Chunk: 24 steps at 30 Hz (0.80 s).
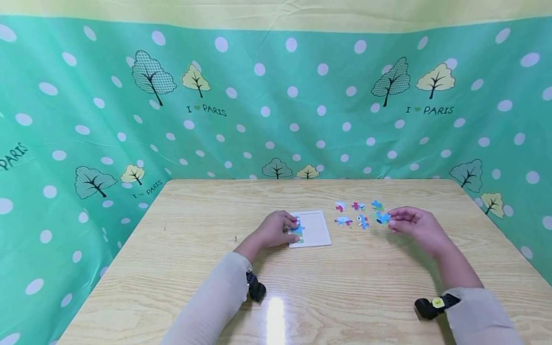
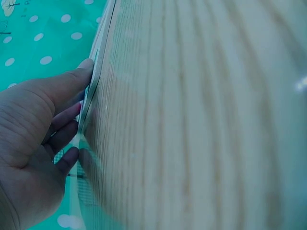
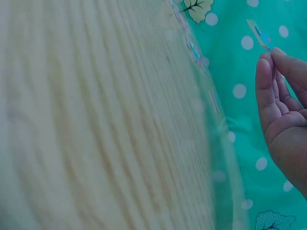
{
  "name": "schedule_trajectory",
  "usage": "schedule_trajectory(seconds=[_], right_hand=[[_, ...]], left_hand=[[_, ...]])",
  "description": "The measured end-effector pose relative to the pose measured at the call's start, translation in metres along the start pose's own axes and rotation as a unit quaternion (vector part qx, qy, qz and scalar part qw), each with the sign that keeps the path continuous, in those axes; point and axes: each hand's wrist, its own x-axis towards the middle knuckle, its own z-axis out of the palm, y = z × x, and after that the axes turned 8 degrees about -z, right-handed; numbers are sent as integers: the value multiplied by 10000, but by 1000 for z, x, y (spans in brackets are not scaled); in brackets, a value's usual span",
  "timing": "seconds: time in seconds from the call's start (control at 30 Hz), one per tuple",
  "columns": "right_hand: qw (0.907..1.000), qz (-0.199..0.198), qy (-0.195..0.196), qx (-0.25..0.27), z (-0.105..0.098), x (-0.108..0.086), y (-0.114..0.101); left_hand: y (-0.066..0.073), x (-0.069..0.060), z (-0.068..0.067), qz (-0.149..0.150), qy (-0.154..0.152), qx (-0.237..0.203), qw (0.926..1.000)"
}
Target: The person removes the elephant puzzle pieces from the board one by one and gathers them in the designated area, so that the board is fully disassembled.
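My left hand point(image 1: 276, 229) rests on the left part of a white-framed puzzle board point(image 1: 317, 229), its thumb and fingertips touching down there. Blue and green puzzle pieces point(image 1: 297, 230) lie along the board's left side, partly hidden under that hand. In the left wrist view, the thumb and fingers point(image 2: 62, 86) reach the board, which shows only edge-on. Between thumb and forefinger, my right hand point(image 1: 416, 225) pinches a blue puzzle piece point(image 1: 383, 218). The right wrist view shows this piece point(image 3: 259, 34) nearly edge-on, raised off the wooden table.
Several loose puzzle pieces point(image 1: 343, 221) lie in two rows right of the board, near the right hand. They rest on a light wooden table point(image 1: 207, 206). A green dotted curtain point(image 1: 241, 96) stands behind the table and along its sides.
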Motion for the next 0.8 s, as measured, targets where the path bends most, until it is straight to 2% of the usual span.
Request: schedule_trajectory(seconds=[0.47,0.8], right_hand=[[9983,488,-299,-52,-18,12,21],[9961,690,-539,-85,-21,25,31]], left_hand=[[0,0,1,-18,-1,-54,10000],[1,0,0,-18,46,-42,10000]])
